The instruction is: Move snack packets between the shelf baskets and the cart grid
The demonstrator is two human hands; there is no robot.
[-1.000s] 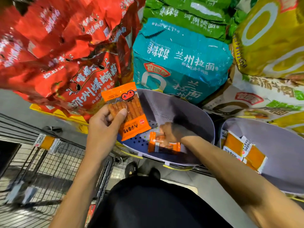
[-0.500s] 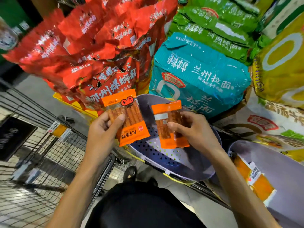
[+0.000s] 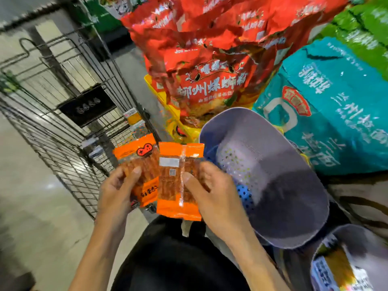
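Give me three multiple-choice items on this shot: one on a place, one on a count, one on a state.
1. Where does the wire cart stand?
A) left of the hands
B) right of the hands
C) inside a basket

2. How many orange packets are held?
A) one
B) two
C) four

3. The right hand is:
A) flat and open
B) pinching a packet
C) a bare fist

Key:
1 A, its grid fills the left side.
2 B, the left hand holds the logo-side packet and the right holds the label-side packet.
3 B, its thumb presses the packet's back.
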